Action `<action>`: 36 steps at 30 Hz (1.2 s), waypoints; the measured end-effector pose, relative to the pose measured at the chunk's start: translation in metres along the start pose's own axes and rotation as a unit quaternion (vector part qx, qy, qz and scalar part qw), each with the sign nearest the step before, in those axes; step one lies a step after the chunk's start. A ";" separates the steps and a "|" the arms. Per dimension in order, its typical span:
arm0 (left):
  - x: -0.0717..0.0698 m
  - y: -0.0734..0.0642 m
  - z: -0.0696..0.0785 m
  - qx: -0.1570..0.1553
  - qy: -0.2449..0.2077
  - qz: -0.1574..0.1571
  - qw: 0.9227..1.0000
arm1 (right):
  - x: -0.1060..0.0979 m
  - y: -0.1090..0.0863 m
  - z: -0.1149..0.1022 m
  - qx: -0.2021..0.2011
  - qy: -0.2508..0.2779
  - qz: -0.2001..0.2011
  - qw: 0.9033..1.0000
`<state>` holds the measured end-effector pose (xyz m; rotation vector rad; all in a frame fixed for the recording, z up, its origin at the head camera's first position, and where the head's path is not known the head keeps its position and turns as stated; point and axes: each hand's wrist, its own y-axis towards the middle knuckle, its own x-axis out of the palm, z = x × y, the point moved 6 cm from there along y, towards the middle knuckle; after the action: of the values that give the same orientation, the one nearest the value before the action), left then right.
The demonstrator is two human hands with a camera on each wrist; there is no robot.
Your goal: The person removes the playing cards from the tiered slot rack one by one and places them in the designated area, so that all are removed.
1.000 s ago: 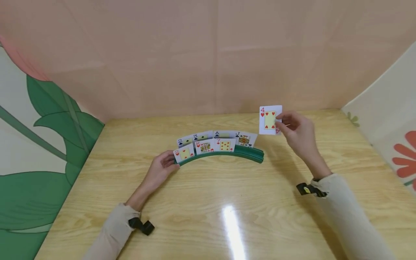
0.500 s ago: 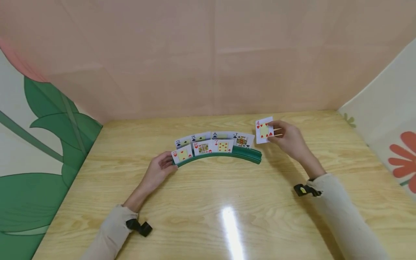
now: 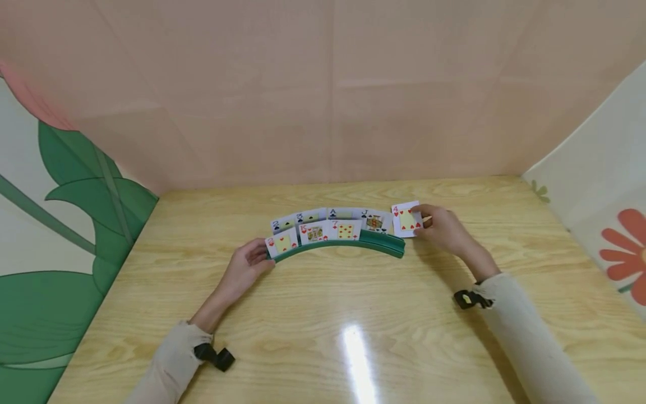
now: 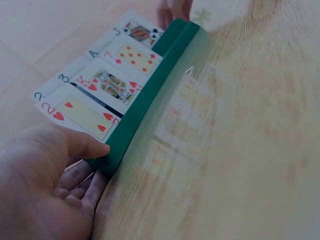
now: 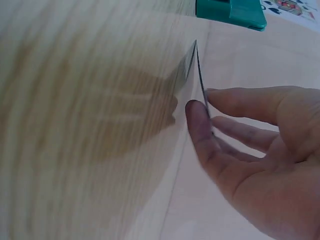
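A curved green playing card holder (image 3: 382, 242) rests on the table, its left end gripped by my left hand (image 3: 242, 267). In the left wrist view my left thumb (image 4: 89, 145) lies on its front edge, fingers underneath. Its front row holds the two of hearts (image 4: 82, 116), king of hearts (image 4: 111, 87) and seven of diamonds (image 4: 134, 57). Behind them stand a two, a three, an ace and a jack (image 3: 374, 222). My right hand (image 3: 446, 231) pinches the four of hearts (image 3: 405, 220) by its right edge, just right of the jack. The right wrist view shows this card (image 5: 200, 75) edge-on.
The wood-grain table (image 3: 282, 331) reaches back to a plain pinkish backdrop (image 3: 323, 95). Printed panels with green leaves (image 3: 45, 314) and a red flower (image 3: 626, 255) flank it. A black strap (image 3: 214, 356) sits at each wrist.
My right hand has lowered the four of hearts and brought it slightly left, to the holder's right end beside the jack. My left hand has kept its grip on the holder.
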<state>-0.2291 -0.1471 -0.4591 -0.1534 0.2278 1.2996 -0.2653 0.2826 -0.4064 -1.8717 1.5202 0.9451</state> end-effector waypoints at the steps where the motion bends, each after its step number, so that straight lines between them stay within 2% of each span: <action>1: 0.000 0.000 0.000 0.000 -0.001 0.001 1.000 | 0.001 0.000 0.001 0.002 -0.004 -0.004 1.000; 6: 0.000 0.000 0.000 0.003 -0.002 0.002 1.000 | 0.003 0.000 0.006 -0.002 -0.021 -0.012 1.000; 19: 0.001 0.000 0.002 0.022 -0.002 0.006 1.000 | 0.007 0.001 0.007 -0.035 -0.020 -0.011 0.999; 27: 0.002 -0.001 0.003 0.031 0.001 0.007 0.999 | 0.009 0.000 0.005 -0.031 -0.029 -0.004 0.999; 36: 0.002 0.000 0.001 0.023 0.004 0.007 1.000 | 0.012 -0.001 -0.001 -0.053 -0.065 -0.002 0.996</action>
<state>-0.2286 -0.1453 -0.4588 -0.1168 0.2656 1.3059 -0.2632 0.2745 -0.4150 -1.8465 1.4132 1.1433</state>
